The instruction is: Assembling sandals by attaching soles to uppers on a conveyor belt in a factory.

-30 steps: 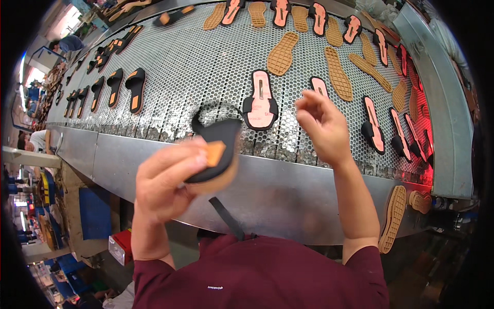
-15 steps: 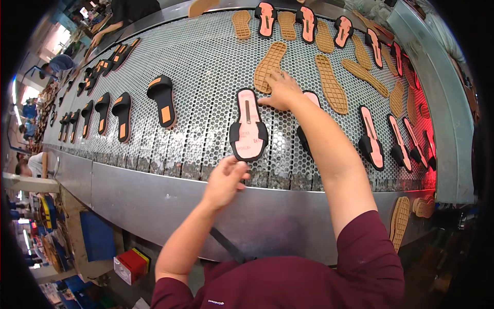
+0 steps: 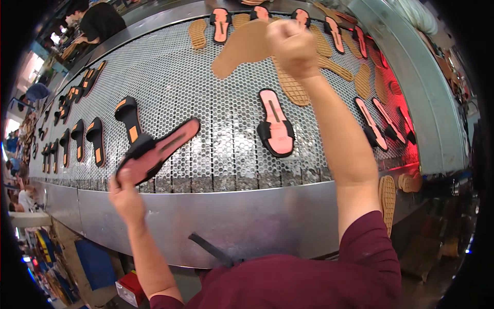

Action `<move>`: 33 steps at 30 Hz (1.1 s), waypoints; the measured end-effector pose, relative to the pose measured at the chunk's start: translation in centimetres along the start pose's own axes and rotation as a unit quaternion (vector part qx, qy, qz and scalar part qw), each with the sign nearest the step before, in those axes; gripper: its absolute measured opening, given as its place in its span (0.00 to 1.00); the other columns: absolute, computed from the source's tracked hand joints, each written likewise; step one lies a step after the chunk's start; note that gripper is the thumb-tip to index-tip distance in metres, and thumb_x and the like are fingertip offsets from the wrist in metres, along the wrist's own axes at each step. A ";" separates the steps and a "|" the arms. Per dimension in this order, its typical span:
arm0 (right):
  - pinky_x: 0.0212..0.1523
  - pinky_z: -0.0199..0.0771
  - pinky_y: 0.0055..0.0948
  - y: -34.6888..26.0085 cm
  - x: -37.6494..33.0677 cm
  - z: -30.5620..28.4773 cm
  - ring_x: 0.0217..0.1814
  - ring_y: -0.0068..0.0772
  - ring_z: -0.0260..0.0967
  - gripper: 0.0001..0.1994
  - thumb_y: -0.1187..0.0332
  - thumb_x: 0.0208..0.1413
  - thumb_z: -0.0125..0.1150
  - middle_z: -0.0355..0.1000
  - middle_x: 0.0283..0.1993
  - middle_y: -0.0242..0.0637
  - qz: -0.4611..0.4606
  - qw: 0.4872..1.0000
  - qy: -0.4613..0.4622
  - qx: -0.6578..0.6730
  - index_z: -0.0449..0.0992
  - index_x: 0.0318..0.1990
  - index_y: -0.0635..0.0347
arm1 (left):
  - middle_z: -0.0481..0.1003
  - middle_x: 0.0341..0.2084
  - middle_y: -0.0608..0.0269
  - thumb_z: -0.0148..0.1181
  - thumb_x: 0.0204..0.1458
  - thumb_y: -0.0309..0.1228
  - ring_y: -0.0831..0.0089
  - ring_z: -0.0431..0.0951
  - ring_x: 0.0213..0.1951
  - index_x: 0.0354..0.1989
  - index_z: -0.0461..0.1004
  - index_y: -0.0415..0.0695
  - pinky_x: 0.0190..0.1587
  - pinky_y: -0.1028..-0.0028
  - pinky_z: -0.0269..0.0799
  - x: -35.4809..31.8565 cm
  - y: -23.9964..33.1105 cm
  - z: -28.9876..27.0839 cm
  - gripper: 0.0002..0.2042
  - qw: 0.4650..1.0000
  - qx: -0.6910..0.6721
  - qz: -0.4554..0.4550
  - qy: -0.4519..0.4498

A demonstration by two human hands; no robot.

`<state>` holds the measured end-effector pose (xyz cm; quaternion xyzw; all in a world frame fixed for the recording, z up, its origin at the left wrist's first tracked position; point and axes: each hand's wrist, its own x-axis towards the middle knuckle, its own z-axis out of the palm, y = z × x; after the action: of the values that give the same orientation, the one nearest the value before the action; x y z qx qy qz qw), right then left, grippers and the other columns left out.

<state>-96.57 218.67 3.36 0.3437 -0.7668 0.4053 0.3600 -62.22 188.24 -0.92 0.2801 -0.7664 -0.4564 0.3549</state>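
Left hand (image 3: 126, 198) is clenched on a sandal (image 3: 156, 156) above the conveyor's (image 3: 221, 98) near edge; a sole (image 3: 242, 49) is gripped by the right hand (image 3: 296, 49) toward the far edge; both, newly lifted, can be handled.

Across the middle, a perforated metal conveyor belt (image 3: 226, 113), bordered on the near side by a smooth steel panel (image 3: 278, 216). At right, a grey-green metal housing (image 3: 437, 134) with red light (image 3: 406, 167) beside it, and pale plastic sheeting (image 3: 417, 18) beyond. Far left, past the belt, a co-worker in a dark top (image 3: 103, 23); farther left, a person in blue (image 3: 37, 91), small and bent over. Near left, a blue panel (image 3: 95, 262), a red box (image 3: 128, 288) just beside it, and a pale beam (image 3: 28, 220).
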 end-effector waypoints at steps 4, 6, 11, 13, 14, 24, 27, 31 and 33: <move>0.33 0.77 0.28 -3.8 -0.5 -13.5 0.32 0.24 0.76 0.10 0.65 0.65 0.54 0.78 0.35 0.34 0.310 0.825 0.104 0.461 0.77 0.40 0.62 | 0.75 0.51 0.45 0.56 0.63 0.33 0.59 0.76 0.53 0.51 0.71 0.30 0.59 0.62 0.69 0.5 2.7 -3.3 0.17 0.951 -0.290 0.012 -0.111; 0.34 0.78 0.27 -7.8 -2.9 -18.7 0.32 0.23 0.76 0.11 0.65 0.65 0.54 0.77 0.32 0.33 0.323 0.824 0.072 0.460 0.76 0.38 0.63 | 0.75 0.49 0.47 0.56 0.62 0.32 0.60 0.77 0.51 0.52 0.70 0.31 0.57 0.63 0.70 -0.8 3.3 -3.2 0.16 0.935 -0.307 -0.018 -0.180; 0.32 0.74 0.22 -13.2 -10.8 -22.3 0.32 0.16 0.72 0.07 0.69 0.53 0.66 0.77 0.30 0.30 0.373 0.908 -0.145 0.123 0.79 0.33 0.64 | 0.77 0.40 0.58 0.54 0.61 0.27 0.71 0.78 0.42 0.49 0.70 0.34 0.49 0.72 0.73 -4.4 2.3 -1.1 0.11 0.920 -0.287 -0.130 -0.234; 0.32 0.74 0.29 -14.5 -14.8 -20.0 0.29 0.29 0.74 0.09 0.67 0.50 0.67 0.76 0.28 0.39 0.312 0.916 -0.243 0.064 0.79 0.33 0.64 | 0.76 0.37 0.62 0.53 0.57 0.22 0.76 0.77 0.37 0.47 0.70 0.35 0.44 0.76 0.73 -6.4 3.8 1.2 0.10 0.915 -0.256 -0.168 -0.263; 0.32 0.73 0.35 -13.6 -18.0 -18.1 0.28 0.41 0.73 0.09 0.66 0.49 0.66 0.74 0.28 0.44 0.252 0.935 -0.243 0.062 0.78 0.32 0.63 | 0.77 0.36 0.62 0.53 0.57 0.21 0.76 0.77 0.37 0.47 0.71 0.35 0.43 0.76 0.73 -7.0 3.8 1.8 0.10 0.907 -0.254 -0.170 -0.289; 0.44 0.75 0.46 -11.9 -29.6 -24.6 0.46 0.48 0.72 0.13 0.72 0.47 0.55 0.75 0.42 0.38 0.193 0.879 -0.426 -0.087 0.76 0.42 0.55 | 0.78 0.39 0.58 0.56 0.58 0.24 0.73 0.79 0.39 0.47 0.71 0.33 0.43 0.74 0.75 -10.6 3.1 4.5 0.11 0.906 -0.232 -0.213 -0.283; 0.44 0.76 0.41 -12.3 -28.2 -25.6 0.41 0.49 0.76 0.12 0.70 0.51 0.58 0.78 0.38 0.44 0.291 0.857 -0.424 -0.015 0.80 0.43 0.54 | 0.78 0.40 0.59 0.57 0.59 0.26 0.74 0.79 0.40 0.48 0.71 0.32 0.42 0.75 0.75 -10.7 2.7 5.2 0.12 0.931 -0.160 -0.172 -0.280; 0.44 0.75 0.28 -15.2 -24.4 -23.2 0.41 0.27 0.77 0.13 0.67 0.60 0.60 0.80 0.40 0.39 0.458 0.793 -0.342 0.211 0.78 0.49 0.61 | 0.78 0.40 0.60 0.53 0.61 0.25 0.76 0.79 0.39 0.46 0.73 0.36 0.44 0.75 0.75 -11.8 5.3 7.6 0.09 0.868 -0.325 -0.223 -0.302; 0.43 0.75 0.27 -16.3 -25.4 -20.1 0.42 0.22 0.74 0.13 0.66 0.61 0.60 0.80 0.41 0.35 0.495 0.743 -0.292 0.344 0.78 0.48 0.64 | 0.78 0.39 0.60 0.52 0.62 0.26 0.76 0.78 0.39 0.47 0.73 0.36 0.44 0.75 0.75 -11.9 5.0 7.9 0.09 0.855 -0.336 -0.230 -0.321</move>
<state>-64.91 235.00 -3.32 0.1175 -0.7055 0.6424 -0.2753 -62.05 203.28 -2.44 0.1502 -0.5514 -0.8193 0.0461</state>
